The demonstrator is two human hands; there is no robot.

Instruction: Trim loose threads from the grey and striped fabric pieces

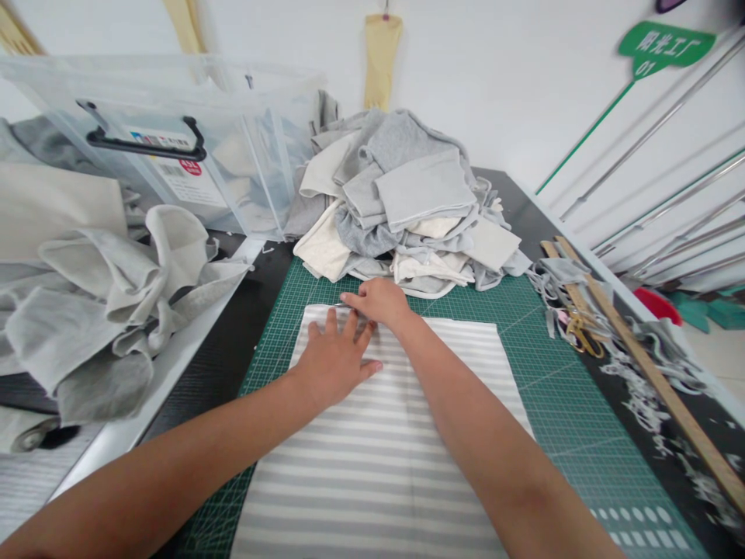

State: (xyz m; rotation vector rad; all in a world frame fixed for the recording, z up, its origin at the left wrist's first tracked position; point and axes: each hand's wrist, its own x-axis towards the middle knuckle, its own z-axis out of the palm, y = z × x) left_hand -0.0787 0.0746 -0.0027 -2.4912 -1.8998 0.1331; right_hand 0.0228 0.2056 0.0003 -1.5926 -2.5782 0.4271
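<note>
Head view, left hand (pixel 334 359) flat on striped fabric (pixel 384 450), right hand (pixel 377 301) at its far edge

Sewing or fabric workshop: green cutting mat (pixel 541 365) on a black table (pixel 233 341), heap of grey and cream fabric pieces (pixel 401 210) at far side, wooden rulers (pixel 640 365) and scissors (pixel 579 330) at right, factory sign (pixel 667 46) on wall.

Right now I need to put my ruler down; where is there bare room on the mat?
Bare cutting mat lies between the striped fabric and the scissors; a narrower strip lies left of the fabric. It is crowded behind, under the scrap pile.
</note>
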